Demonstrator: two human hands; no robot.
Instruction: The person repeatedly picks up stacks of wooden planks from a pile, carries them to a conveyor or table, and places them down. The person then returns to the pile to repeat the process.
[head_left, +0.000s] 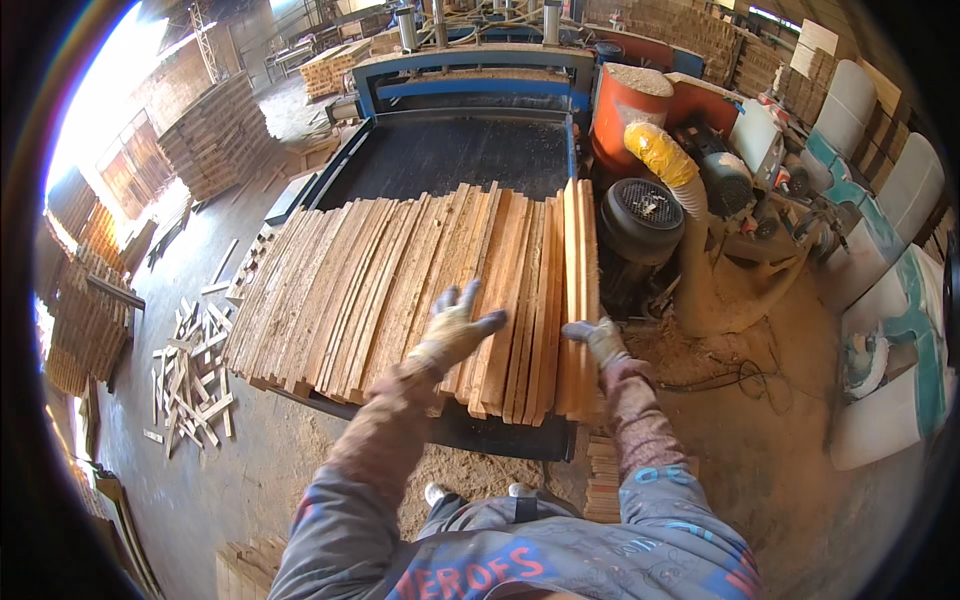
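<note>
A wide row of narrow wooden slats [400, 290] lies side by side on the black conveyor belt [450, 150] of a blue-framed machine. My left hand [455, 330], in a light glove with grey fingertips, is spread over the middle of the row; whether it touches the wood is unclear. At the row's right edge, my gloved right hand [603, 342] rests against the outermost slats [578, 260], which stand higher than their neighbours. Its thumb stretches left over them, and its other fingers lie along the outer side, partly hidden.
Offcuts [190, 380] lie heaped on the floor at left, near tall stacks of boards [215, 135]. To the right are a dark motor [643, 215], a yellow-wrapped hose [660, 150] and white-and-teal panels [900, 350]. Sawdust covers the floor by my feet.
</note>
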